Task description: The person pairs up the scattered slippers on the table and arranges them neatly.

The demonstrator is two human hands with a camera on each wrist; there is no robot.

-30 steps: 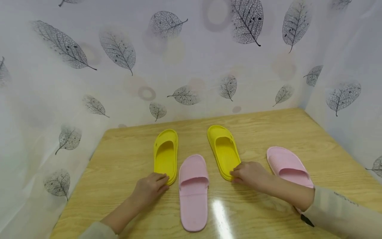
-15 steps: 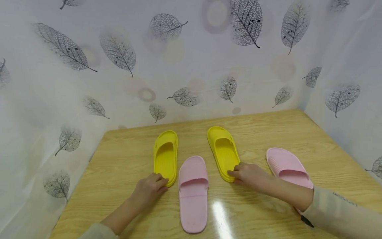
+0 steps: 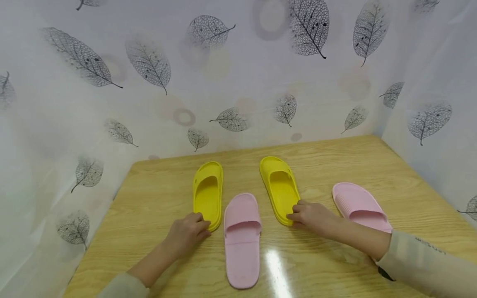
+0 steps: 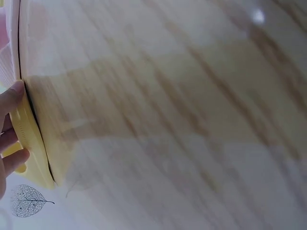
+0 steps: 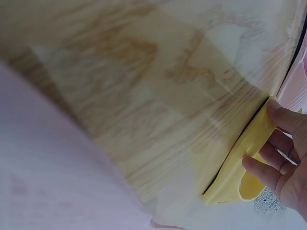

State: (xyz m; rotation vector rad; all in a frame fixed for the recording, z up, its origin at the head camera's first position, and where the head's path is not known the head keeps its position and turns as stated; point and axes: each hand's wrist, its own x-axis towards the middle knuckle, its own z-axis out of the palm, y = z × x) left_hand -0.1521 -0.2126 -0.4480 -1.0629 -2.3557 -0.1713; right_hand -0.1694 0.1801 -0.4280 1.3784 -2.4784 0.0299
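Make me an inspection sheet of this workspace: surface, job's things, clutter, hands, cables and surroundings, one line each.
Surface: wood-grain table, glossy, with a bright reflection near its front.
Job's things: left yellow slipper and right yellow slipper, apart, toes pointing away from the person.
Clutter: middle pink slipper, nearer the person; right pink slipper, partly hidden by the right arm; small dark object by the right sleeve, identity unclear.
Hands: left hand and right hand each grip the heel end of the yellow slipper on their side.
Cables: nothing seen.
Surroundings: leaf-print covering behind the table and along both sides.
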